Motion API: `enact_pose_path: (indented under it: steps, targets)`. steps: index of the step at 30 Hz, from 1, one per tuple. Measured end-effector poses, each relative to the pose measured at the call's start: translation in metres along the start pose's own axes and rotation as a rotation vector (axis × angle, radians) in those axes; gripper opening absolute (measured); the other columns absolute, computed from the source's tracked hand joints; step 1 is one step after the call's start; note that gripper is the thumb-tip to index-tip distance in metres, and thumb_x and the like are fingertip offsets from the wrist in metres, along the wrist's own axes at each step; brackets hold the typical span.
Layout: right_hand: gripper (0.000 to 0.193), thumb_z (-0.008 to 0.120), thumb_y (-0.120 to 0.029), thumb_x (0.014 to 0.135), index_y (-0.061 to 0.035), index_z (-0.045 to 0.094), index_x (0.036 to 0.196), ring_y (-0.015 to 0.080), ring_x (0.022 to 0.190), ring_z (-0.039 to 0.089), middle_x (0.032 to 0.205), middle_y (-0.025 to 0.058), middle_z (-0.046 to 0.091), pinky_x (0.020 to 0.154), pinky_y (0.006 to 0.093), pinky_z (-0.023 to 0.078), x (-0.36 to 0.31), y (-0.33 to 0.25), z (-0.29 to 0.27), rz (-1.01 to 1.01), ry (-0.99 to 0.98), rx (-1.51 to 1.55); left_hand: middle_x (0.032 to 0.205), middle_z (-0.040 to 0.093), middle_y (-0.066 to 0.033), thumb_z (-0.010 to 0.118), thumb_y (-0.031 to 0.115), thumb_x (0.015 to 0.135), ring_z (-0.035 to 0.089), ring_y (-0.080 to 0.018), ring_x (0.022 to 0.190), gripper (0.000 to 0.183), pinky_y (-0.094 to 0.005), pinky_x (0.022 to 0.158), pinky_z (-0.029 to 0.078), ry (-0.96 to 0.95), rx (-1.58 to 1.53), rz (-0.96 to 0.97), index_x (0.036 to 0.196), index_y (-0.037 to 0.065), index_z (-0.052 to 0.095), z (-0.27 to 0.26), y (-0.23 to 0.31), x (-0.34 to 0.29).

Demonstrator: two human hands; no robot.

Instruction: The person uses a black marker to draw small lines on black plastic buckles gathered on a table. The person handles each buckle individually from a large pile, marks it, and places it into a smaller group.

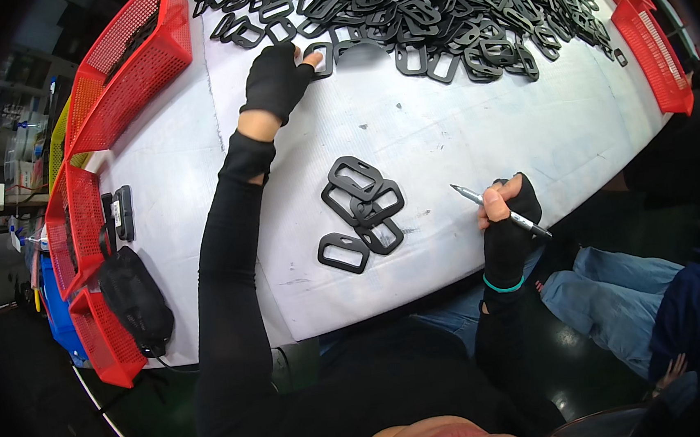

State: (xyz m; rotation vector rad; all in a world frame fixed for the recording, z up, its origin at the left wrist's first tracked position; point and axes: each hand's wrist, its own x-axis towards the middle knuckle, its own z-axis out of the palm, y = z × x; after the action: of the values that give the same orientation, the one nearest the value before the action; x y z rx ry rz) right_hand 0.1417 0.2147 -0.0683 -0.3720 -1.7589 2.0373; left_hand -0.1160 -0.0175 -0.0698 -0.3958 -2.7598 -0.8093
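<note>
My left hand (280,83), in a black fingerless glove, reaches to the near left edge of a big heap of black plastic frames (420,12). Its fingertips are closed on one rounded rectangular frame (326,59) with a large opening. My right hand (507,210), gloved alike, grips a silver and black marker pen (523,222); the pen's tip points away to the left, above the table. Between my arms lies a small overlapping group of the same frames (377,202). One more frame (344,253) rests at its near left.
Red perforated baskets (129,76) line the table's left side, and another red basket (651,55) stands at the far right. A black pouch (134,301) and a small black device (123,213) sit at the left. Someone in jeans (619,292) is at the lower right.
</note>
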Motion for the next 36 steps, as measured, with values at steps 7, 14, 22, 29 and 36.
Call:
enact_pose_path:
  steps: [7,14,22,29,36]
  targets:
    - [0.02,0.064,-0.011,0.082,-0.0041,0.047,0.073,0.0055,0.048,0.044,0.059,0.0028,0.052,0.045,0.0198,0.036,0.001,-0.002,-0.002,-0.017,0.001,-0.05,0.074,0.064,-0.0148,0.069,0.017,0.071,0.064,-0.0263,0.069,0.021,-0.0349,0.064,0.051,-0.287,0.015,-0.037,0.085,0.002,0.064,-0.001,0.003,0.017]
    - [0.019,0.067,-0.011,0.082,-0.0012,0.051,0.079,0.008,0.052,0.052,0.065,0.0058,0.058,0.05,0.0207,0.042,0.0,-0.003,0.0,0.044,0.071,-0.074,0.074,0.061,-0.0029,0.067,0.017,0.08,0.06,-0.0087,0.063,0.021,-0.0211,0.052,0.048,-0.674,-0.722,-0.057,0.091,0.001,0.06,-0.038,0.063,-0.031]
    - [0.017,0.068,-0.007,0.081,-0.0011,0.052,0.078,0.0085,0.053,0.053,0.065,0.0054,0.058,0.052,0.0218,0.043,-0.001,0.0,0.003,0.029,0.036,-0.042,0.072,0.063,-0.0032,0.071,0.017,0.079,0.058,-0.0062,0.059,0.024,-0.0187,0.053,0.046,-0.806,-0.747,-0.257,0.093,0.001,0.06,-0.008,0.105,-0.099]
    - [0.019,0.068,-0.007,0.079,-0.0008,0.052,0.072,0.0062,0.054,0.048,0.06,0.0012,0.052,0.051,0.0218,0.039,-0.002,0.009,0.004,-0.066,-0.012,-0.246,0.072,0.063,-0.0008,0.074,0.013,0.074,0.049,-0.0019,0.052,0.019,-0.0183,0.048,0.038,-0.519,-0.626,0.048,0.083,0.003,0.06,-0.009,0.109,-0.12]
    - [0.019,0.069,-0.009,0.08,-0.0008,0.054,0.071,0.0061,0.055,0.049,0.06,0.0015,0.053,0.051,0.0219,0.039,-0.001,0.008,0.004,-0.124,-0.04,-0.341,0.07,0.062,0.0,0.073,0.012,0.074,0.048,-0.0011,0.051,0.017,-0.0185,0.047,0.037,-0.516,-0.658,0.036,0.081,0.004,0.06,-0.009,0.111,-0.124]
